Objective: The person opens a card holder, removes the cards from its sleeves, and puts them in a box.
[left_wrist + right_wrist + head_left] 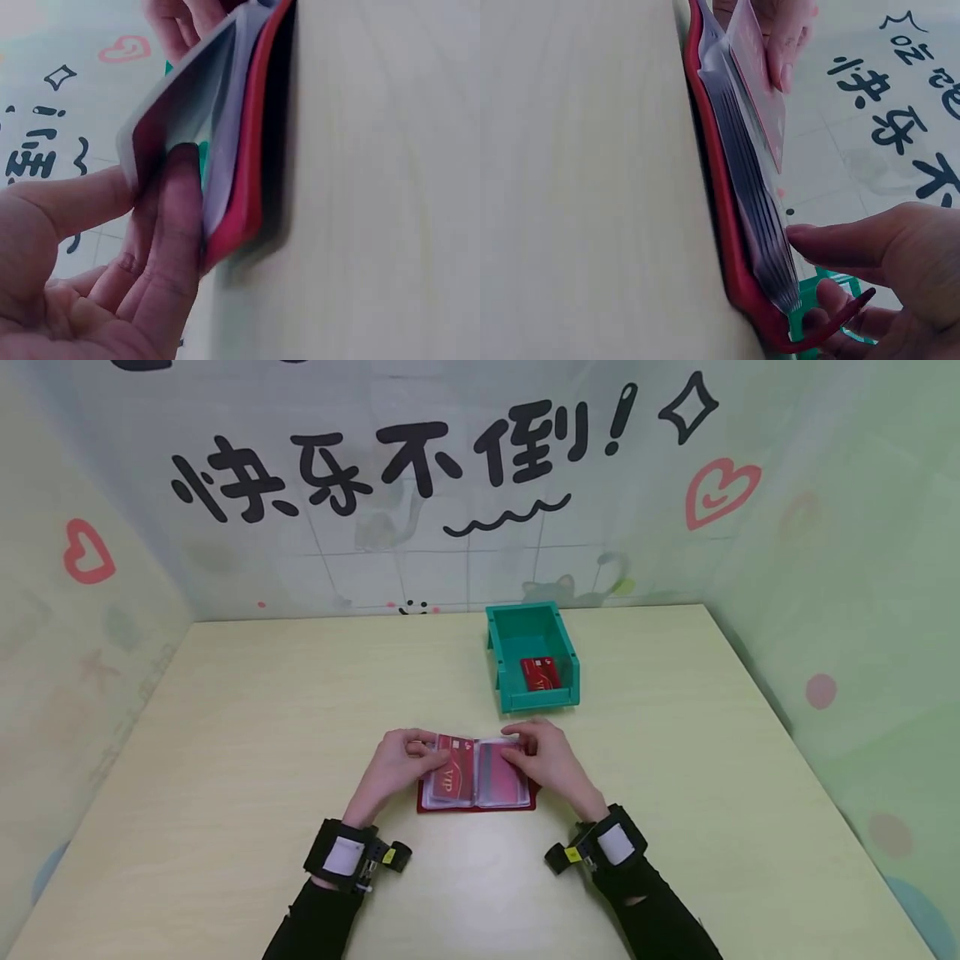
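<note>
A red card holder [501, 783] lies spread on the table, its clear plastic sleeves facing up. My left hand [401, 762] pinches the left-hand sleeve, thumb in front and fingers behind, tilting it up from the red cover in the left wrist view. A red VIP card [456, 774] shows in that sleeve. On the right side, my right hand [553, 760] holds the stack of sleeves [754, 180] by its outer edge. Its thumb presses the top sleeve, while the other fingers curl behind, by the holder's red strap [832, 330].
Just beyond the holder stands a green bin [540, 699] with red cards [541, 674] lying at its near end. The pale wooden table [300, 693] stretches out on both sides, with printed cloth walls [420, 568] at its back and sides.
</note>
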{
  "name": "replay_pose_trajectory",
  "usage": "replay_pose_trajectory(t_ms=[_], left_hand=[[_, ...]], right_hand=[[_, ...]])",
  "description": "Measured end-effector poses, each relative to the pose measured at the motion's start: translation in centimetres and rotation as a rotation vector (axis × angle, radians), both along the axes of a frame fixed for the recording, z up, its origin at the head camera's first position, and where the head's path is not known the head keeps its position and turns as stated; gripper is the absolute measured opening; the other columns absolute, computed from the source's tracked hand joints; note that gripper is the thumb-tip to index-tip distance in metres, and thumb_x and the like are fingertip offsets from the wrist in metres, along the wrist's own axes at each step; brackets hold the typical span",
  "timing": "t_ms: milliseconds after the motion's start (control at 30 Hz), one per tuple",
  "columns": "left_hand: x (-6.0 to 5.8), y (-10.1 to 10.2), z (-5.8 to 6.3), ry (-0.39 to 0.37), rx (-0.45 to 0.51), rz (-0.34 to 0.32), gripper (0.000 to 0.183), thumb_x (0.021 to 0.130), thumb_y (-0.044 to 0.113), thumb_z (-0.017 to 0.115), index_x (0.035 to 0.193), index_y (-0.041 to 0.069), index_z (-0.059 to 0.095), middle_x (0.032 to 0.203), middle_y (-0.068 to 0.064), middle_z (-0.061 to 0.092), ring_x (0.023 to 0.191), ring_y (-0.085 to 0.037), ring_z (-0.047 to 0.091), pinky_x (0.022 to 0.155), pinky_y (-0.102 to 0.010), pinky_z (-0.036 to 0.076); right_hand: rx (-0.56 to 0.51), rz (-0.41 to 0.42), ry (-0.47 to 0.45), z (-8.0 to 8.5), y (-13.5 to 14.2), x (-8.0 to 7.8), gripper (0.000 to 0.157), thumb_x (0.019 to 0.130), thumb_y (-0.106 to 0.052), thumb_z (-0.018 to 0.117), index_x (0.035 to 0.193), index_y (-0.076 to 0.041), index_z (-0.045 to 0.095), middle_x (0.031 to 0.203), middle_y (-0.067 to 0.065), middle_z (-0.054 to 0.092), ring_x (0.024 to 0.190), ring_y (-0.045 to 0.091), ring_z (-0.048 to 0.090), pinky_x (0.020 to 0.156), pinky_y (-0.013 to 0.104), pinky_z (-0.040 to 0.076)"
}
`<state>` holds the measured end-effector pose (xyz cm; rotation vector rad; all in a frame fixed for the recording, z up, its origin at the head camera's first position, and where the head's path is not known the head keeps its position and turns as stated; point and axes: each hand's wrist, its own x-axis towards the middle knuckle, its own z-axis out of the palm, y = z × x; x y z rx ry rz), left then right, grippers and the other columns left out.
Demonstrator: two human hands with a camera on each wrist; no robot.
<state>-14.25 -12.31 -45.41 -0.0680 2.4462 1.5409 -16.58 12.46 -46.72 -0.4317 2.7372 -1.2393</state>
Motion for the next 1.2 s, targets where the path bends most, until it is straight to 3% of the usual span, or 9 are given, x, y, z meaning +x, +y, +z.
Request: replay_pose_trajectory(t_ms=[200, 467, 867, 1200], left_hand=[[-0.2, -0.3, -0.7, -0.082, 0.036, -0.023, 0.028, 0.09, 0.021, 0.076, 0.098, -0.005, 0.069, 0.076, -0.01, 0.074, 0.062, -0.01, 0.066, 0.06, -0.023, 0.053], [-0.4, -0.2, -0.7, -0.122, -0.046, -0.09, 0.028, 0.092, 0.025, 0.075, 0.091, -0.003, 0.068, 0.066, -0.007, 0.07, 0.052, -0.009, 0.065, 0.054, -0.024, 0.056], [-0.4, 0.0, -0.5, -0.058, -0.088, -0.154, 0.022, 0.094, 0.017, 0.071, 0.083, -0.002, 0.067, 0.06, -0.004, 0.067, 0.048, -0.008, 0.062, 0.052, -0.027, 0.056], [-0.3, 0.0, -0.6, -0.038, -0.064, -0.174, 0.021, 0.095, 0.013, 0.069, 0.08, -0.001, 0.066, 0.059, -0.005, 0.067, 0.047, -0.009, 0.062, 0.051, -0.025, 0.055]], right_hand=[[0.039, 0.051, 0.042, 0.7, -1.2, 0.4, 0.018, 0.09, -0.016, 0.075, 0.107, -0.008, 0.076, 0.1, 0.006, 0.065, 0.093, 0.017, 0.057, 0.078, 0.029, 0.051], [0.109, 0.065, -0.003, 0.5, -2.9, 0.2, 0.014, 0.09, -0.026, 0.076, 0.096, -0.013, 0.077, 0.1, 0.004, 0.064, 0.101, 0.02, 0.052, 0.099, 0.048, 0.039], [0.105, 0.044, 0.001, 0.3, -3.3, 0.6, 0.021, 0.087, -0.031, 0.078, 0.095, -0.012, 0.074, 0.102, 0.006, 0.062, 0.107, 0.025, 0.05, 0.097, 0.047, 0.034], [0.115, 0.018, -0.025, 0.1, -3.9, 0.8, 0.025, 0.088, -0.033, 0.078, 0.074, -0.013, 0.07, 0.098, 0.008, 0.056, 0.105, 0.027, 0.042, 0.093, 0.048, 0.027]])
